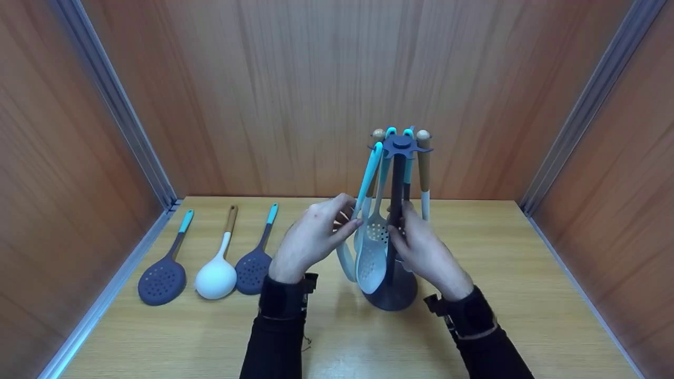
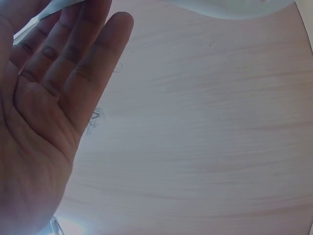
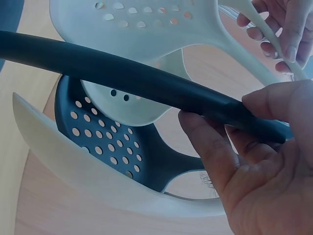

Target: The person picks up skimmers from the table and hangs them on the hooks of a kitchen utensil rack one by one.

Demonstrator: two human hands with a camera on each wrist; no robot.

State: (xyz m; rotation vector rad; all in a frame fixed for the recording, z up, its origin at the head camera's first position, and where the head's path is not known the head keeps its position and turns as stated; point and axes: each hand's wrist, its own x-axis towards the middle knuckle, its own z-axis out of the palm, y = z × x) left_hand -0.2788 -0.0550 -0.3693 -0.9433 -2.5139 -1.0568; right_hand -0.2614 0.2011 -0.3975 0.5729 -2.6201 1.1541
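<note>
While two black sleeves [image 1: 274,347] lie nearest, the bare left hand [image 1: 310,237] is just left of a pale plastic utensil with a turquoise handle [image 1: 370,171], its thumb and fingers pinching the stem. That utensil stands steep but tilted: its handle end leans right, toward the post's top, its lower end angles down left. This slant against the upright post seems the relation that counts, and the left hand is the nearer one. Across from it, the bare right hand [image 1: 429,252] grips the dark, slim plastic post [image 1: 398,189], thumb and fingers round it, above a round dark base [image 1: 389,298]. Between the hands is a pale perforated spoon [image 1: 371,271]. Well apart to the left lie a dark perforated skimmer [image 1: 162,281], a white round-bowled ladle [image 1: 216,278] and a second dark skimmer [image 1: 254,269]. Whether the tilted handle sits on the post's dark hooked crown [image 1: 401,143], I cannot tell. Beyond stands a wood-grain panel [image 1: 263,105].
</note>
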